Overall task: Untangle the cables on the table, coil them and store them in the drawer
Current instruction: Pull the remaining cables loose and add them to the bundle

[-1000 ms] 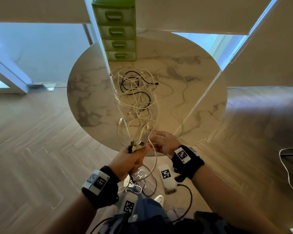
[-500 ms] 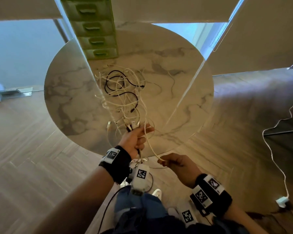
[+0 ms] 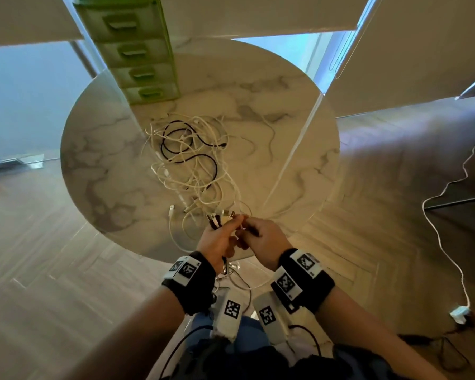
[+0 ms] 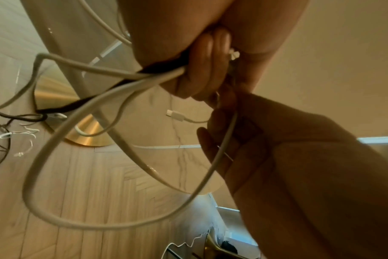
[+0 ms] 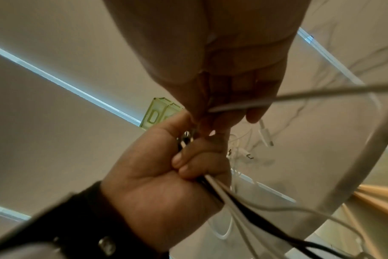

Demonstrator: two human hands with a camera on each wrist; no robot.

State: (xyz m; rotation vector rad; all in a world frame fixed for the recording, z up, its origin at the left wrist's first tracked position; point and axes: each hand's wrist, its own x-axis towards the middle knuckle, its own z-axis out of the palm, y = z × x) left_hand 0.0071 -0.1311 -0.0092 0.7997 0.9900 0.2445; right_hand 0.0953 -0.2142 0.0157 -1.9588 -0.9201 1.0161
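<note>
Hands meet over table (image 3: 99,171) edge: left hand (image 3: 217,242) fisted round cable bundle (image 5: 219,189); right hand (image 3: 263,242) pinching white cable (image 5: 239,105).

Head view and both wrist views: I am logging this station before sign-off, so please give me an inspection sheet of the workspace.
Surface: round marble table, pile near its middle.
Job's things: tangled white and black cables; green drawer unit at the far edge, drawers closed.
Clutter: nothing seen.
Hands: left hand grips a bundle of cable ends; right hand pinches a white cable.
Cables: loops hang below the table edge.
Surroundings: wood floor; white cord to a floor plug.
</note>
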